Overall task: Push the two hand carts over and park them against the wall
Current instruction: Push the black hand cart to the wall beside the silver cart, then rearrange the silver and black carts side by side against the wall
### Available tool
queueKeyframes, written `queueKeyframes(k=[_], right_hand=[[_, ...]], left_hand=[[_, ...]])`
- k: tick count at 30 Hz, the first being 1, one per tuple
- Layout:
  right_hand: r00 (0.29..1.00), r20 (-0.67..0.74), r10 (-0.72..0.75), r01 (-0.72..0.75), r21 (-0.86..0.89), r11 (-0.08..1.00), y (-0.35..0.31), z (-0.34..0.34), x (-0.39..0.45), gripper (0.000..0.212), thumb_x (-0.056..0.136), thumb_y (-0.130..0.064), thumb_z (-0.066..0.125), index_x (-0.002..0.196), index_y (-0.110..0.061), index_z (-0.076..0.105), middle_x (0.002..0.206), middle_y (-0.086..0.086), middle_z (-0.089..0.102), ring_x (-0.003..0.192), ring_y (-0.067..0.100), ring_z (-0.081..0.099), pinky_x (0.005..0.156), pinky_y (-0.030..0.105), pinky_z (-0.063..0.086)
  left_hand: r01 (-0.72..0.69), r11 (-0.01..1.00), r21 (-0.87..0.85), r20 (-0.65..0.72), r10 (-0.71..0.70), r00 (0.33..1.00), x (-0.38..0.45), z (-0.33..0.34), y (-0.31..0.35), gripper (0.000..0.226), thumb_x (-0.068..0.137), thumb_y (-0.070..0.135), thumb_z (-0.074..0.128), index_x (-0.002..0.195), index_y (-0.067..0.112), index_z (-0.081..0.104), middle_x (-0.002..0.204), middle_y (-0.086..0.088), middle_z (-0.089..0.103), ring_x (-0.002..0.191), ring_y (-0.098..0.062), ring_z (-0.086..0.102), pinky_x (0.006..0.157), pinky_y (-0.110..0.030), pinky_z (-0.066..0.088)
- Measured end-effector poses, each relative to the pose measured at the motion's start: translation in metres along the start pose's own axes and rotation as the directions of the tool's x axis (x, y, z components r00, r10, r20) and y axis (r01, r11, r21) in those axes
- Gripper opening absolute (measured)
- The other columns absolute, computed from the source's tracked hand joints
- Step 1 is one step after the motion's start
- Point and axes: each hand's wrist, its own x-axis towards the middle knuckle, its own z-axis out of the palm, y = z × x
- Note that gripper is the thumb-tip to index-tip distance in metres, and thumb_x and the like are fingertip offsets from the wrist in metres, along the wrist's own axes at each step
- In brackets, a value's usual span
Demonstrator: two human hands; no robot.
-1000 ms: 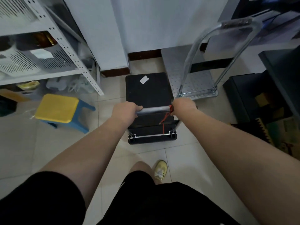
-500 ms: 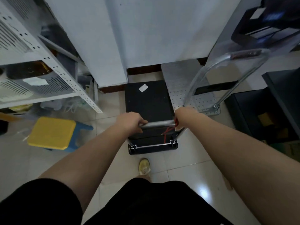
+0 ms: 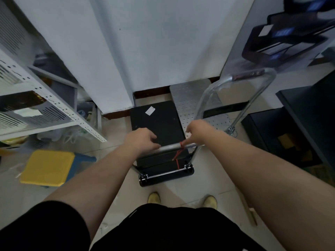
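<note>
Resting loosely open on black cart's handle (image 3: pixel 174 146), both hands (image 3: pixel 140 140) (image 3: pixel 197 130), wheels hidden

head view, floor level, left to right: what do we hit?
yellow stool → black cart → silver cart → black box

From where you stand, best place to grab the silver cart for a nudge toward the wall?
Take the silver cart by the top bar of its upright looped handle, from the near side, both hands spaced apart. The bar runs crosswise at the near end of the deck, so a push there likely drives it straight at the wall.
</note>
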Motion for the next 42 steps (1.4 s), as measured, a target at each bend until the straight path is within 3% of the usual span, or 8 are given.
queueKeyframes(k=[3, 6, 12, 19, 25, 32, 36, 42], right_hand=[[0.992, -0.127, -0.011, 0.024, 0.101, 0.995, 0.038, -0.027, -0.007, 0.061, 0.08, -0.049, 0.068, 0.128, -0.014, 0.058, 0.123, 0.005, 0.063, 0.113, 0.024, 0.059, 0.095, 0.037, 0.051], [0.976, -0.216, 0.008, 0.024, 0.144, 0.989, 0.086, -0.054, -0.015, 0.06, 0.08, -0.046, 0.069, 0.13, -0.014, 0.057, 0.128, 0.005, 0.062, 0.116, 0.024, 0.059, 0.095, 0.037, 0.05], [0.954, -0.297, 0.027, 0.007, 0.114, 0.993, 0.171, -0.105, -0.032, 0.061, 0.083, -0.038, 0.069, 0.136, -0.014, 0.051, 0.135, 0.006, 0.057, 0.122, 0.025, 0.055, 0.103, 0.039, 0.046], [0.926, -0.376, 0.042, -0.009, 0.088, 0.996, 0.222, -0.147, -0.031, 0.048, 0.082, -0.034, 0.07, 0.125, -0.015, 0.06, 0.118, 0.009, 0.065, 0.106, 0.029, 0.061, 0.087, 0.036, 0.049], [0.911, -0.402, 0.088, -0.037, 0.134, 0.99, 0.251, -0.181, -0.003, 0.066, 0.079, -0.036, 0.073, 0.137, -0.016, 0.049, 0.135, 0.006, 0.056, 0.121, 0.027, 0.055, 0.101, 0.04, 0.047], [0.91, -0.385, 0.152, -0.122, 0.102, 0.987, 0.291, -0.224, 0.039, 0.067, 0.076, -0.035, 0.075, 0.136, -0.019, 0.05, 0.133, 0.003, 0.058, 0.12, 0.024, 0.055, 0.099, 0.039, 0.048], [0.931, -0.335, 0.143, -0.126, 0.072, 0.989, 0.306, -0.236, 0.068, 0.062, 0.075, -0.034, 0.076, 0.131, -0.015, 0.055, 0.13, 0.006, 0.059, 0.118, 0.026, 0.056, 0.099, 0.041, 0.048], [0.982, -0.181, 0.048, -0.067, -0.103, 0.992, 0.328, -0.235, 0.118, 0.065, 0.08, -0.033, 0.071, 0.139, -0.019, 0.046, 0.134, 0.006, 0.055, 0.119, 0.029, 0.055, 0.097, 0.043, 0.049]], left_hand=[[0.03, 0.998, -0.061, -0.052, -0.033, 0.998, 0.01, -0.021, 0.043, 0.053, 0.079, 0.049, 0.064, 0.127, 0.027, 0.06, 0.122, 0.005, 0.068, 0.113, -0.017, 0.062, 0.095, -0.035, 0.052], [0.011, 0.998, -0.056, -0.132, -0.019, 0.991, 0.019, -0.042, 0.092, 0.058, 0.081, 0.048, 0.063, 0.134, 0.027, 0.054, 0.129, 0.005, 0.063, 0.119, -0.017, 0.059, 0.093, -0.032, 0.048], [-0.073, 0.995, -0.062, -0.266, 0.054, 0.962, 0.037, -0.068, 0.185, 0.055, 0.081, 0.045, 0.064, 0.132, 0.026, 0.055, 0.13, 0.004, 0.063, 0.121, -0.019, 0.057, 0.099, -0.036, 0.048], [-0.165, 0.986, -0.014, -0.329, 0.151, 0.932, 0.063, -0.097, 0.256, 0.059, 0.083, 0.041, 0.062, 0.139, 0.031, 0.046, 0.137, 0.003, 0.057, 0.125, -0.021, 0.054, 0.098, -0.035, 0.047], [-0.189, 0.981, -0.034, -0.333, 0.167, 0.928, 0.111, -0.134, 0.278, 0.067, 0.083, 0.043, 0.063, 0.144, 0.031, 0.038, 0.144, 0.005, 0.049, 0.133, -0.018, 0.046, 0.103, -0.033, 0.041], [-0.204, 0.978, -0.054, -0.241, 0.186, 0.953, 0.176, -0.157, 0.306, 0.068, 0.083, 0.041, 0.064, 0.145, 0.029, 0.038, 0.141, 0.003, 0.052, 0.129, -0.02, 0.05, 0.1, -0.034, 0.043], [-0.208, 0.978, -0.026, -0.177, 0.201, 0.963, 0.199, -0.155, 0.318, 0.063, 0.08, 0.042, 0.067, 0.138, 0.026, 0.049, 0.134, -0.001, 0.058, 0.122, -0.023, 0.055, 0.096, -0.035, 0.048], [-0.139, 0.99, -0.03, -0.123, 0.135, 0.983, 0.244, -0.142, 0.33, 0.074, 0.081, 0.044, 0.065, 0.146, 0.027, 0.035, 0.147, 0.001, 0.046, 0.133, -0.021, 0.047, 0.104, -0.037, 0.045]])
